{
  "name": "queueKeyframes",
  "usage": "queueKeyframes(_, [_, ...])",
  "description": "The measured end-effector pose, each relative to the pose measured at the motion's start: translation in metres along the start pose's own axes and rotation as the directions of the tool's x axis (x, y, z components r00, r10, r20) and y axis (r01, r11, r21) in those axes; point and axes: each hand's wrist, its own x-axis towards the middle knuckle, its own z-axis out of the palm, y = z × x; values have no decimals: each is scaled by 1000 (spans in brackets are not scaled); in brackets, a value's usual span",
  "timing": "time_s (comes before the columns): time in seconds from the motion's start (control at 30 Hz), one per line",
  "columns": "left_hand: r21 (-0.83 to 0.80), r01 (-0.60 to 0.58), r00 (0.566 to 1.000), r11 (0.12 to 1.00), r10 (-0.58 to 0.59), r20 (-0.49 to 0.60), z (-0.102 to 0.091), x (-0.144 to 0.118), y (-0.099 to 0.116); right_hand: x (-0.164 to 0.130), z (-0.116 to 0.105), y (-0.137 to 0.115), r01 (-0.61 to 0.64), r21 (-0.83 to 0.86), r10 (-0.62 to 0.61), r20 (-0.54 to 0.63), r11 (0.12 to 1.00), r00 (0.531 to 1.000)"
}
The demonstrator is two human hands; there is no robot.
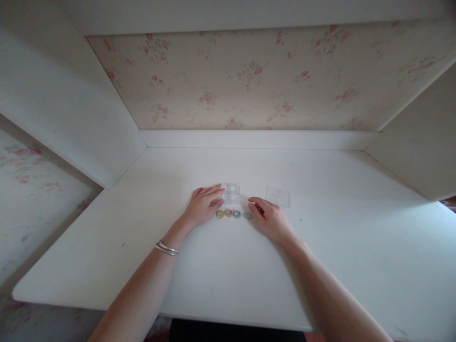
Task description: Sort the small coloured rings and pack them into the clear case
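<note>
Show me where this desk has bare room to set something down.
Bare desk lies right of the right hand, left of the left hand, and behind the clear boxes. It is crowded between the hands, around the four rings.

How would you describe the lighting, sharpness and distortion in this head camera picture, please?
Head view: soft, dim light, brightest on the table at right; wide-angle stretch bends the edges; the small rings and clear boxes look soft, low in contrast; left hand and right hand cast faint shadows.
</note>
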Motion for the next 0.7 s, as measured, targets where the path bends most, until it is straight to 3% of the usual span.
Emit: queueKeyframes(0.7, [-79, -2, 998, 997, -2, -59, -5, -2, 10, 2, 2, 4, -13, 22, 13, 15, 1000, 1000])
